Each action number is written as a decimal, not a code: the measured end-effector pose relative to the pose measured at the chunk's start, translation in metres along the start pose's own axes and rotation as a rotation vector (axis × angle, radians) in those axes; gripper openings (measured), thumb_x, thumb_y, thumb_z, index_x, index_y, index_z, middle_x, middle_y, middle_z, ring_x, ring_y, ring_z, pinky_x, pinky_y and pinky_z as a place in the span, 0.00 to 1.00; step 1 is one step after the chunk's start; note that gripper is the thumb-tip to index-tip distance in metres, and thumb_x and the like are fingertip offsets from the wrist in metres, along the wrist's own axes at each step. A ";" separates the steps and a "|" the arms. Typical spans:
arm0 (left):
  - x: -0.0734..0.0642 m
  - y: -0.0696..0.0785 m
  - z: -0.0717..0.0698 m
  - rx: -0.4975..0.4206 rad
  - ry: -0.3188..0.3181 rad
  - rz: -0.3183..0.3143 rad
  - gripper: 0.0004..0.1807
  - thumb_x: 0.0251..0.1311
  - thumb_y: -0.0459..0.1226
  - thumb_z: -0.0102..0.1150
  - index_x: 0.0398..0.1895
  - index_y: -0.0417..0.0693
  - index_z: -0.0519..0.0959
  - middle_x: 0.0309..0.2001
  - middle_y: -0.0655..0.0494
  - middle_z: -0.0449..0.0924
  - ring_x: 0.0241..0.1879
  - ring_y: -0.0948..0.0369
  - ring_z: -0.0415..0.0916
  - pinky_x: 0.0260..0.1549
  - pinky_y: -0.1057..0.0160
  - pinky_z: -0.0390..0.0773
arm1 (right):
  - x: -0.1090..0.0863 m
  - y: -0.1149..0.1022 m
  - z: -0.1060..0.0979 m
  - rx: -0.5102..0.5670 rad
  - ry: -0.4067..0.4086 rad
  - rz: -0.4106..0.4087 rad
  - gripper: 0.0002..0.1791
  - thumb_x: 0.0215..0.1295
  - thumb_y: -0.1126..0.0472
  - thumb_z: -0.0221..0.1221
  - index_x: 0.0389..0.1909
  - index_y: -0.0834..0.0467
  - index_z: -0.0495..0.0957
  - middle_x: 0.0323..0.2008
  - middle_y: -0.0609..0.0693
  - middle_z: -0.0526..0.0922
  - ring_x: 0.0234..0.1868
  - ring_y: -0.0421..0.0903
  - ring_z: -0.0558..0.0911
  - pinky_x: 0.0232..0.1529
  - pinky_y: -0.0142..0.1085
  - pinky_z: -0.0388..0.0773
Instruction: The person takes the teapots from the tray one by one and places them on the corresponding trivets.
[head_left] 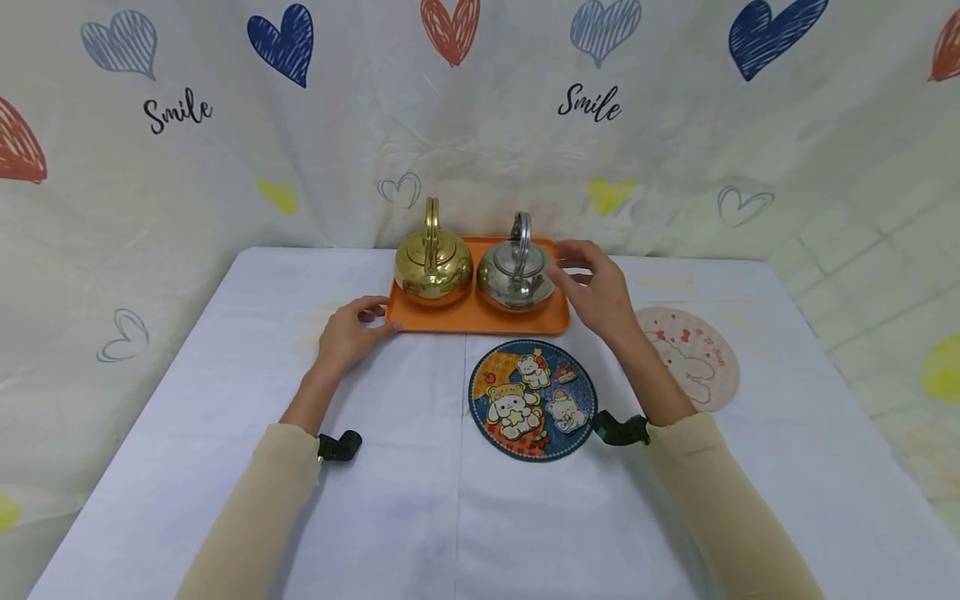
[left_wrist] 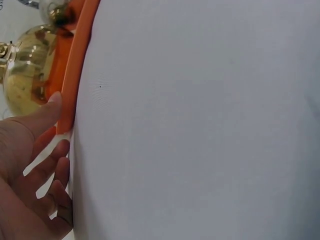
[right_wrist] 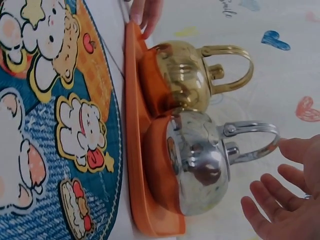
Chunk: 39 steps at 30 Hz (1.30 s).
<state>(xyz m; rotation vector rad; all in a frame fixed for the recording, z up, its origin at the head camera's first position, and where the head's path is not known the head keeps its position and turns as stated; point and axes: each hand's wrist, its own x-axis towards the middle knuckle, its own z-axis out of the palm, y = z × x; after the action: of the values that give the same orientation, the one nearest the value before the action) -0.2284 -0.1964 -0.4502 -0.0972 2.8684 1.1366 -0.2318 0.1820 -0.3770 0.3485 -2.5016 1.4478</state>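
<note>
An orange tray (head_left: 480, 322) lies at the far side of the table with two round kettles on it. The gold kettle (head_left: 420, 271) stands on the left and the silver kettle (head_left: 516, 287) on the right, both with raised arched handles. My left hand (head_left: 351, 335) grips the tray's left end, its thumb on the rim in the left wrist view. Beside the silver kettle is my right hand (head_left: 602, 293), fingers spread and loosely bent, holding nothing. In the right wrist view, its thumb appears close to the silver handle (right_wrist: 257, 150); contact cannot be told.
A round blue and orange mat (head_left: 491, 437) with cartoon animals lies just in front of the tray. Partly behind the right forearm is a pale pink round mat (head_left: 716, 358). A patterned cloth (head_left: 495, 108) with hearts hangs behind the white-covered table (head_left: 390, 517).
</note>
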 end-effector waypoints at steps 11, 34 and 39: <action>0.003 0.003 0.001 0.020 0.002 -0.027 0.30 0.62 0.53 0.72 0.67 0.60 0.78 0.60 0.53 0.82 0.64 0.50 0.76 0.63 0.43 0.72 | 0.004 -0.005 0.006 0.095 -0.032 0.038 0.25 0.74 0.56 0.63 0.68 0.60 0.74 0.62 0.59 0.82 0.64 0.54 0.81 0.66 0.51 0.78; 0.001 0.002 0.002 0.017 0.011 -0.029 0.29 0.62 0.52 0.71 0.66 0.61 0.78 0.60 0.54 0.82 0.64 0.51 0.76 0.62 0.42 0.72 | 0.012 -0.018 0.024 0.239 -0.045 0.093 0.24 0.73 0.60 0.64 0.68 0.56 0.75 0.60 0.59 0.83 0.63 0.50 0.81 0.67 0.44 0.76; 0.002 0.001 0.002 0.016 0.013 -0.032 0.29 0.63 0.52 0.71 0.66 0.61 0.78 0.60 0.54 0.82 0.64 0.51 0.76 0.62 0.42 0.71 | 0.016 -0.018 0.028 0.290 -0.051 0.126 0.25 0.73 0.61 0.64 0.69 0.58 0.74 0.59 0.60 0.83 0.60 0.48 0.83 0.60 0.34 0.81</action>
<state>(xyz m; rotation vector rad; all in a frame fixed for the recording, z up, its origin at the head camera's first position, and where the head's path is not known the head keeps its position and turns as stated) -0.2302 -0.1942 -0.4513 -0.1494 2.8756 1.1109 -0.2436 0.1473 -0.3714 0.2839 -2.3905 1.8805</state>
